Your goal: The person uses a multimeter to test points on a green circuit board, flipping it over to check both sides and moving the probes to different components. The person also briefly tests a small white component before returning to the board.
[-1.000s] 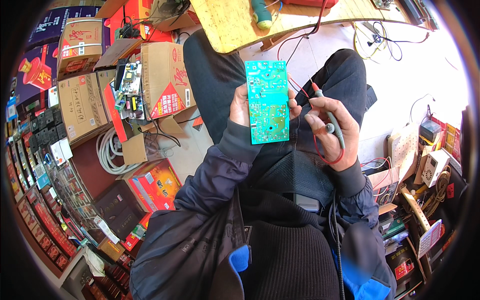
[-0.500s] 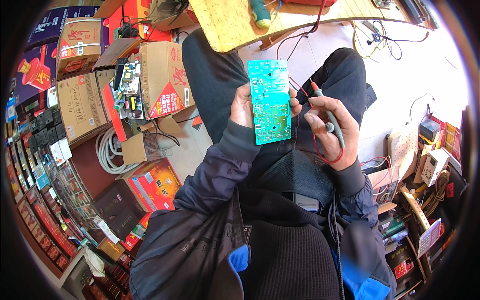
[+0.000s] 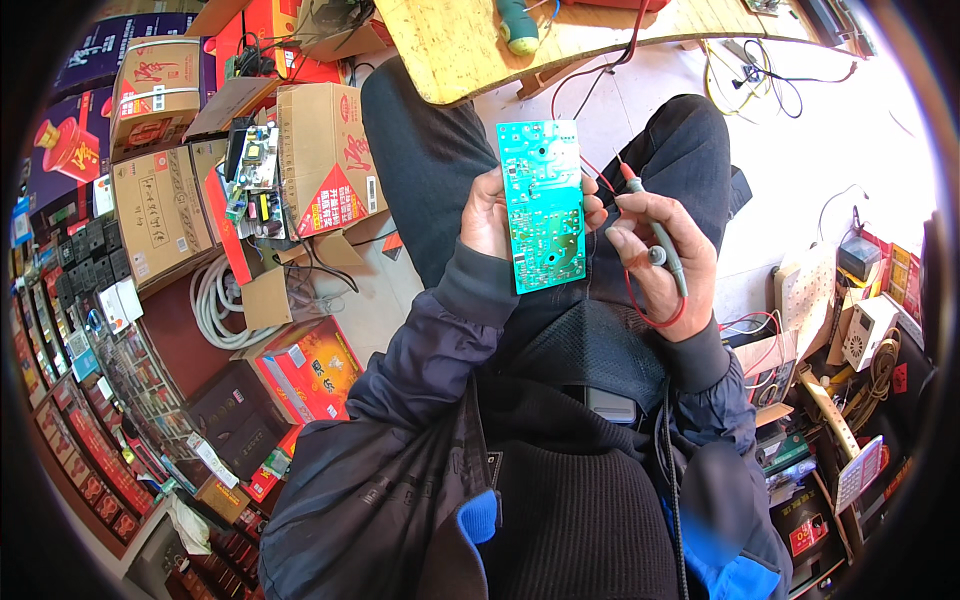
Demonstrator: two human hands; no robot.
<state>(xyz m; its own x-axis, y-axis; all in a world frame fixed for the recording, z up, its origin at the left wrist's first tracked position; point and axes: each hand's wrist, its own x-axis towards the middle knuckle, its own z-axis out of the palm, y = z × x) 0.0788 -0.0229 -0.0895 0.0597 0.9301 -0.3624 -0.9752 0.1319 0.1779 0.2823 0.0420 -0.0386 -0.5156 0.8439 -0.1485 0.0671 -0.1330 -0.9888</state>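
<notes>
Circuit board (image 3: 546, 205) sits between the left fingers (image 3: 594, 210), apart from the right fingers (image 3: 655, 207).

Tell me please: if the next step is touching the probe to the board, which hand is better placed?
Probably the right hand: it holds the test probe, close beside the green circuit board. The left hand seems occupied, gripping the board across its long edges.
</notes>
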